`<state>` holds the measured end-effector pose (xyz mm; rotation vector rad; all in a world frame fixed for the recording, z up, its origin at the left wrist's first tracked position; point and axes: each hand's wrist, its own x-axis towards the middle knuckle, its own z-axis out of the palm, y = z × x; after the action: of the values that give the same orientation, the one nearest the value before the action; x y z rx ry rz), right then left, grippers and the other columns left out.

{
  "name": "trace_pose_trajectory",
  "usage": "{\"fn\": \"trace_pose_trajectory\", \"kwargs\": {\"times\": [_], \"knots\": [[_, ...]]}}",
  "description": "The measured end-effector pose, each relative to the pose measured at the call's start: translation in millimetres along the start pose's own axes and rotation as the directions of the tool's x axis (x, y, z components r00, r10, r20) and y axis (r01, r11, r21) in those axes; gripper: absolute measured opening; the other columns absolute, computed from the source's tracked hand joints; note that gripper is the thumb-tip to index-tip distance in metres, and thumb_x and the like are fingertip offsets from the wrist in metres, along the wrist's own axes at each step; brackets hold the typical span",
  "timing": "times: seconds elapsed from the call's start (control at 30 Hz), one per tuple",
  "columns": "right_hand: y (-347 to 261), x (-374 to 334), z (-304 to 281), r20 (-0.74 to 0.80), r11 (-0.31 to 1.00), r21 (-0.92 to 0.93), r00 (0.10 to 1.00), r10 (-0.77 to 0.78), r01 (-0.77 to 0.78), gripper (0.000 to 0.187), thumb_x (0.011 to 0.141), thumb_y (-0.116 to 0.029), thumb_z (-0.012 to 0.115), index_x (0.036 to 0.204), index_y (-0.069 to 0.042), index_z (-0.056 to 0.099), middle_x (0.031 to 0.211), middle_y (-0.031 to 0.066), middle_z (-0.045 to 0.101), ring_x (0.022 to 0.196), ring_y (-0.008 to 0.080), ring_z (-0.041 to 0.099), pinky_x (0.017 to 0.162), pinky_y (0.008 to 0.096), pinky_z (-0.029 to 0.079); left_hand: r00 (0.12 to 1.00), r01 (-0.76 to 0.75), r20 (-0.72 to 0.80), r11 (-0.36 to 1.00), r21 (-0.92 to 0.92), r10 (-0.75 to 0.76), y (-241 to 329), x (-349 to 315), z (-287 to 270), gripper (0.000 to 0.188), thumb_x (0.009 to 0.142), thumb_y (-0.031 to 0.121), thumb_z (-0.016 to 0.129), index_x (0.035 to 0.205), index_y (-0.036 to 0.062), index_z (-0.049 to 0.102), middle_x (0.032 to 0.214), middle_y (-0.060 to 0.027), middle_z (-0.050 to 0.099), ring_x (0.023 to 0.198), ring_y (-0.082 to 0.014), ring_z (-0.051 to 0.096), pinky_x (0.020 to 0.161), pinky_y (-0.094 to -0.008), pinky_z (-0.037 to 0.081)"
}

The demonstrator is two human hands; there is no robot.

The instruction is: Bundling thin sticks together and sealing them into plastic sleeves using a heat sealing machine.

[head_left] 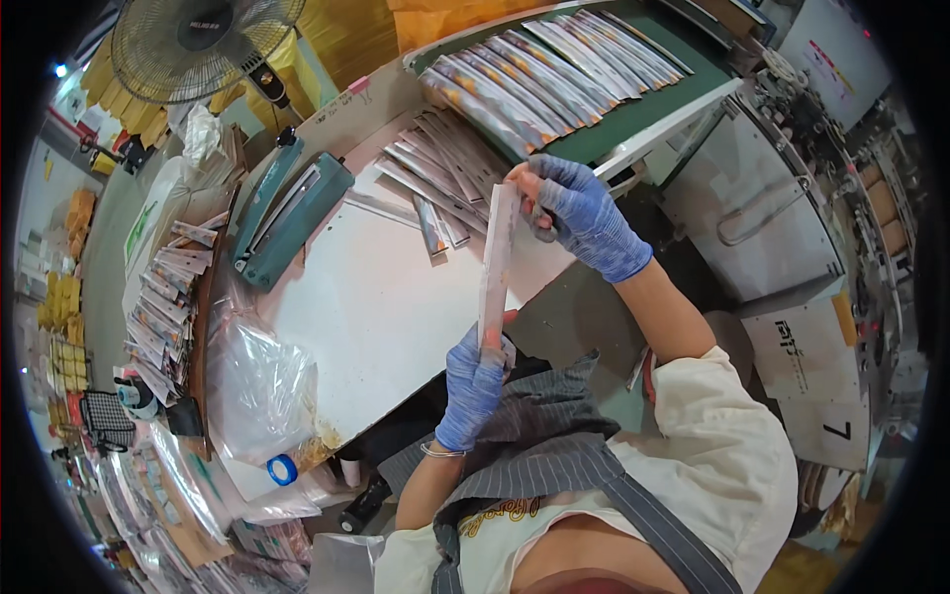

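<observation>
Above the table's front edge I hold a long, narrow pale packet (500, 252) tilted nearly upright. My left hand (472, 384), in a blue-grey knitted glove with bare fingertips, is closed round its lower end. At the upper end, my right hand (591, 216), gloved the same way, has its fingers curled with the fingertips pinching the packet's edge. What the packet is made of, or whether it is several layers, I cannot tell. Just beyond lies a loose pile of similar strips (432, 176) on the white table (361, 307).
A green conveyor belt (616, 127) carries a row of glossy printed packets (534, 79). Left of the pile are teal long-arm staplers (294, 220). Clear plastic bags (259, 381) and a blue tape roll (282, 469) lie at the near left. A fan (206, 45) stands behind.
</observation>
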<state>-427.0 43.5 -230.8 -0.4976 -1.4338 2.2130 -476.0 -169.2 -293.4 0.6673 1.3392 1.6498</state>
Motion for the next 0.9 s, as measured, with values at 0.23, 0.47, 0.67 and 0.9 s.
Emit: {"fn": "trace_pose_trajectory", "kwargs": {"times": [0.23,0.47,0.67,0.9], "knots": [[-2,-10,-4,0.059,0.81,-0.449,0.917,-0.394,0.377,0.014,0.079,-0.008,0.062,0.091,0.0,0.059,0.071,0.0002,0.056,0.07,0.005,0.051,0.064,0.0192,0.044,0.99,-0.129,-0.023,0.968,0.215,0.138,-9,-1,6,0.045,0.086,0.033,0.049,0.112,-0.0034,0.051,0.058,0.0015,0.047,0.05,-0.0048,0.04,0.046,-0.0203,0.033],[-21,-23,-28,0.605,-0.174,-0.767,0.606,-0.517,0.617,0.017,0.064,0.001,0.06,0.079,-0.004,0.057,0.064,0.011,0.052,0.054,0.0279,0.055,0.047,0.033,0.045,0.995,-0.095,0.057,0.975,0.203,0.085,-9,0,13,0.045,0.084,0.031,0.051,0.115,-0.0021,0.05,0.061,0.0018,0.049,0.049,-0.0037,0.039,0.045,-0.0179,0.031],[32,-69,-32,0.492,-0.108,-0.794,0.529,-0.691,0.598,0.015,0.069,0.0,0.059,0.083,-0.006,0.056,0.068,0.0068,0.057,0.052,0.023,0.057,0.047,0.0308,0.046,0.965,0.234,0.169,0.952,-0.197,-0.202,4,-1,45,0.045,0.084,0.033,0.057,0.114,0.0005,0.052,0.058,0.0028,0.044,0.044,-0.0025,0.034,0.04,-0.0154,0.025],[0,-118,-54,-0.455,0.874,-0.429,0.781,-0.428,0.229,0.021,0.084,-0.025,0.058,0.088,-0.005,0.055,0.077,-0.0046,0.052,0.069,0.0022,0.046,0.057,0.0205,0.037,0.963,-0.17,0.256,0.93,0.327,0.086,-13,29,78,0.031,0.088,0.025,0.049,0.105,-0.0003,0.055,0.058,-0.0054,0.049,0.047,-0.0139,0.046,0.046,-0.0276,0.038]]}}
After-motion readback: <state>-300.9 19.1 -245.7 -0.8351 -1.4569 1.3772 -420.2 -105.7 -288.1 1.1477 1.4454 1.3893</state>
